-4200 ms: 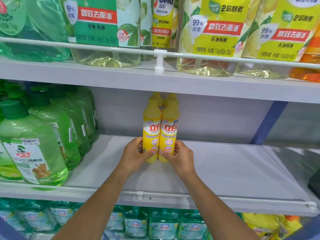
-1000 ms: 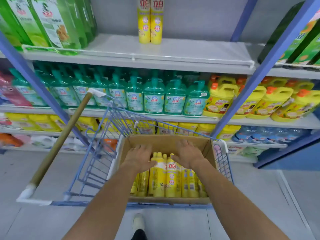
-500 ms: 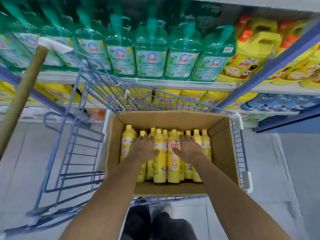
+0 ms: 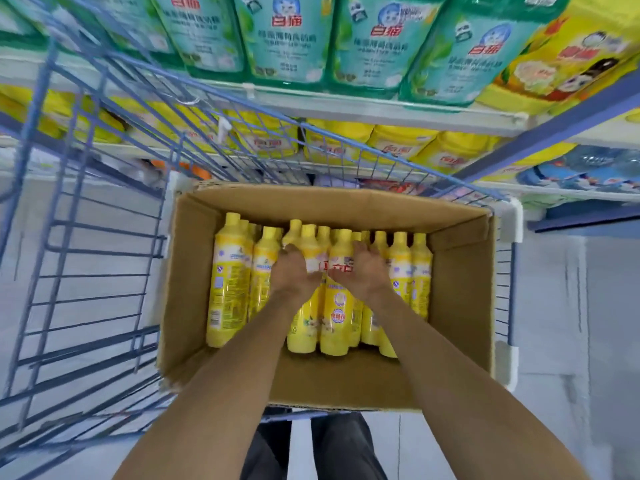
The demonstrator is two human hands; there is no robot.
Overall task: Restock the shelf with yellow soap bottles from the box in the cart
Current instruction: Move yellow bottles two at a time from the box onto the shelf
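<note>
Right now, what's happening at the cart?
A person is bent over a cardboard box in the blue cart. Both hands are down among the upright yellow soap bottles: the left hand and right hand each wrap a bottle in the middle of the row. Neither bottle is clear of the box.

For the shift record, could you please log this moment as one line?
phase: pickup | hands: left hand and right hand on two middle yellow soap bottles | location: cardboard box in blue cart

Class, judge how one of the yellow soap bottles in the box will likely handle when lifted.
The yellow soap bottles look like rigid, glossy plastic: probably stiff but slightly slippery. Tall and narrow, they would likely tip easily. Seemingly full, so probably heavy for their size.
</note>
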